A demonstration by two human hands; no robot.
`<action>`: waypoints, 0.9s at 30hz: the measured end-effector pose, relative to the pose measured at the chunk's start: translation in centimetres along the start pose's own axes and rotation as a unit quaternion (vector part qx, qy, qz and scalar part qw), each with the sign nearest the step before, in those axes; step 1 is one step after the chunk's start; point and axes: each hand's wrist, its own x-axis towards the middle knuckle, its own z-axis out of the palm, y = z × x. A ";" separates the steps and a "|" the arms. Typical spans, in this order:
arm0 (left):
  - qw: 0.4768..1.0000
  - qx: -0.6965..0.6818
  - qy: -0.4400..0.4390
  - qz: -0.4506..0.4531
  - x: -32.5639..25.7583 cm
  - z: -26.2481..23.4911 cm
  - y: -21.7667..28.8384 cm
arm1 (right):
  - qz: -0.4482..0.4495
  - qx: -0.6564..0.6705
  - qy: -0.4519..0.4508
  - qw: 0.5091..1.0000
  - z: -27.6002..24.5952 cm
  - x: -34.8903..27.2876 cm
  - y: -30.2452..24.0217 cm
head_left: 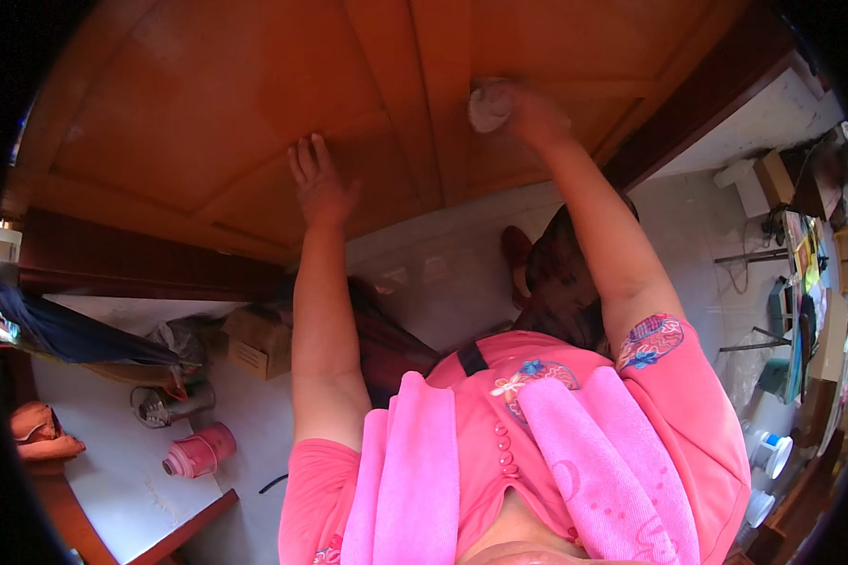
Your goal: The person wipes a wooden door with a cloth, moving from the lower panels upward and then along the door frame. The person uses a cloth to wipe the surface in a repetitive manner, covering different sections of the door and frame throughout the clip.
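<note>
Well, cloth point(488, 106) in curled right hand point(535, 115)

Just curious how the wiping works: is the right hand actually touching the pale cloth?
Touching. The head view shows the right hand pressed up against the pale cloth, with no gap between them.

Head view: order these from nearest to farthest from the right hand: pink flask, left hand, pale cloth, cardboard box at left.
1. Pale cloth: in the right hand, against the wooden door.
2. Left hand: to its left, on the same door.
3. Cardboard box: left, on the floor.
4. Pink flask: farther left, behind the box.
</note>
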 end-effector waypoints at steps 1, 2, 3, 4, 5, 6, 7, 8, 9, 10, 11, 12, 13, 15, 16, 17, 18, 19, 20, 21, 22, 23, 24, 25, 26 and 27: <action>1.000 -0.002 0.000 0.002 0.2 0.0 0.2 | 0.000 0.004 0.015 1.000 -0.1 0.4 2.6; 1.000 -0.004 -0.002 0.004 0.2 0.1 0.4 | 0.002 0.008 0.029 1.000 -0.2 0.5 4.4; 1.000 -0.002 0.000 0.002 0.0 0.2 0.2 | 0.034 0.009 0.037 0.999 -0.7 0.4 4.8; 1.000 0.000 0.001 0.000 -0.2 0.3 0.1 | 0.066 0.010 0.045 0.997 -1.4 0.5 5.3; 1.000 0.000 0.004 0.002 -0.1 0.3 0.3 | 0.100 0.008 0.056 0.993 -1.9 0.6 5.6; 1.000 -0.005 0.007 0.002 0.0 0.4 0.4 | 0.087 -0.021 0.077 0.993 -1.6 0.7 5.9; 1.000 -0.009 0.011 0.001 0.1 0.4 0.6 | 0.074 -0.051 0.097 0.991 -0.8 0.9 6.1; 1.000 -0.013 0.014 0.001 0.2 0.5 0.8 | 0.062 -0.081 0.118 0.988 -0.1 0.9 6.3; 1.000 -0.014 0.021 0.002 0.3 0.7 0.8 | 0.032 -0.080 0.113 0.990 0.5 0.9 5.8; 1.000 -0.014 0.027 0.003 0.3 0.9 0.7 | 0.002 -0.079 0.108 0.991 1.2 0.9 5.1; 0.999 -0.014 0.032 0.005 0.3 1.1 0.6 | -0.026 -0.078 0.103 0.991 1.9 0.8 4.1; 1.000 -0.013 0.024 0.002 0.2 0.9 0.8 | -0.006 -0.064 0.092 0.994 2.3 0.6 2.7; 1.000 -0.015 0.016 -0.001 0.2 0.8 1.1 | 0.016 -0.052 0.080 0.995 2.5 0.5 1.1; 1.000 -0.015 0.021 -0.003 0.1 0.5 0.9 | 0.045 -0.039 0.070 0.996 2.0 0.3 -1.5; 0.999 -0.017 0.032 0.000 -0.1 0.9 0.4 | 0.057 -0.043 0.071 0.995 1.5 0.1 -2.5; 0.999 -0.023 0.041 0.007 0.0 1.0 0.6 | 0.073 -0.050 0.072 0.993 1.2 0.0 -2.5; 0.999 -0.020 0.036 0.003 0.0 1.1 0.7 | 0.070 -0.044 0.070 0.994 1.4 -0.2 -2.1; 0.999 -0.017 0.030 -0.002 -0.1 1.1 0.7 | 0.067 -0.037 0.067 0.995 1.8 -0.4 -1.5; 1.000 -0.015 0.025 -0.010 -0.3 1.0 0.9 | 0.061 -0.031 0.063 0.996 1.9 -0.8 -1.3; 0.999 -0.008 0.031 0.002 -0.4 1.2 0.8 | 0.048 0.003 0.053 0.997 2.0 -1.1 -1.0; 0.999 0.000 0.037 0.014 -0.4 1.5 0.3 | 0.035 0.038 0.044 0.998 2.1 -1.4 -0.8; 0.999 0.010 0.046 0.025 -0.2 1.4 0.1 | 0.020 0.075 0.036 0.996 2.0 -1.5 -0.7; 0.999 0.008 0.041 0.025 -0.2 1.4 0.0 | 0.027 0.079 0.027 0.996 2.3 -1.8 -0.7; 0.999 0.007 0.037 0.026 -0.1 1.5 0.0 | 0.034 0.083 0.018 0.996 2.8 -2.4 -0.9; 0.999 0.005 0.035 0.028 0.0 1.5 0.1 | 0.041 0.087 0.012 0.995 3.3 -2.9 -1.0; 0.998 0.008 0.052 0.039 -0.2 1.5 0.0 | 0.062 0.134 0.017 0.989 3.6 -3.5 -1.4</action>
